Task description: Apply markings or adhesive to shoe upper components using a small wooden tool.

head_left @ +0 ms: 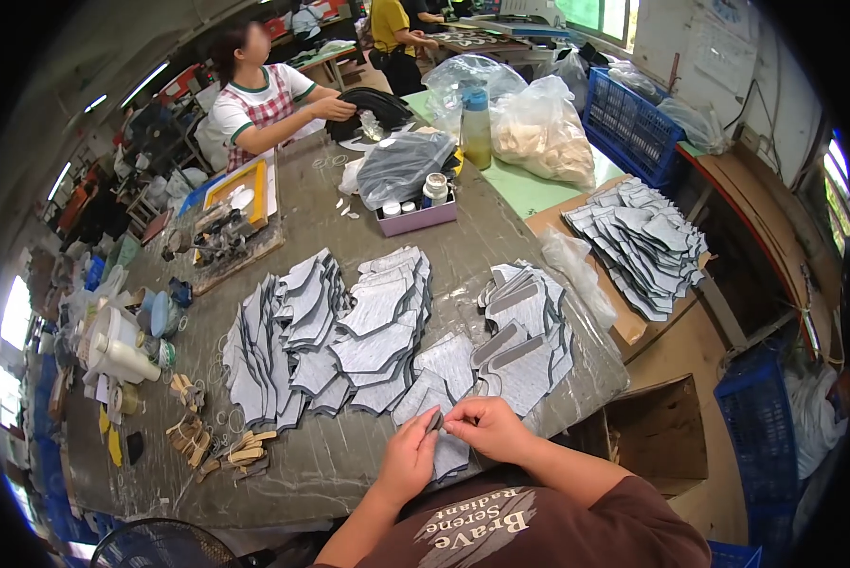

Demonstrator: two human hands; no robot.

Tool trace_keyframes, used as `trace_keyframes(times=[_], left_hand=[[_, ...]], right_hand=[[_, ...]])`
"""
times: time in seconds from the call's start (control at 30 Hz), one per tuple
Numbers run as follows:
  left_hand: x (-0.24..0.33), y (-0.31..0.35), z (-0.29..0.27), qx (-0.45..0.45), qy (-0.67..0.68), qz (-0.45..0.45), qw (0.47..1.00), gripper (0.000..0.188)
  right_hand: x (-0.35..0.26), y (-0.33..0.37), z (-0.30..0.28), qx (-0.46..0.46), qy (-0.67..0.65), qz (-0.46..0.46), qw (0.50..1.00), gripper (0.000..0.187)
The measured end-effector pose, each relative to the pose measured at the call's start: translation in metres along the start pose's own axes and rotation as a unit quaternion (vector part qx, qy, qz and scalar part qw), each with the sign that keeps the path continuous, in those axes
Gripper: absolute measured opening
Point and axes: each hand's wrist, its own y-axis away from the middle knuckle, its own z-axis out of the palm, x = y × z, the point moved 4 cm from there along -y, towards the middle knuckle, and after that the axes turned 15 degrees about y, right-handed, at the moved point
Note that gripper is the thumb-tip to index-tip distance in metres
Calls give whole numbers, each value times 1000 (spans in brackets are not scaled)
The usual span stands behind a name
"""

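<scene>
Pinching grey piece (441,437) near table edge (349,506), both hands.

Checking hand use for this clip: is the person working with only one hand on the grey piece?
No, both the left hand and the right hand pinch the same grey piece at the table's near edge.

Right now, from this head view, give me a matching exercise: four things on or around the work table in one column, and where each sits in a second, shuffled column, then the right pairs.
Things:
1. grey cut piece
2. blue crate
3. small purple box
4. white bottles

Places:
A. far right, beside the clear bags
B. pinched between the left hand and right hand
C. left edge of the table
D. table middle, far side, holding small jars

Pairs: 1-B, 2-A, 3-D, 4-C
</scene>
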Motion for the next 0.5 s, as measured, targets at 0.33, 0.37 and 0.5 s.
trace_keyframes(times=[0.33, 0.37, 0.5], left_hand=[[-10, 5, 2, -26, 72, -51, 996, 34], [-11, 6, 2, -34, 76, -59, 995, 35], [-11, 5, 3, -50, 84, -24, 995, 33]], right_hand=[[10, 0, 1, -96, -173, 144, 970, 5], [8, 1, 1, -111, -232, 181, 949, 4], [-3, 4, -1, -124, -289, 229, 921, 3]])
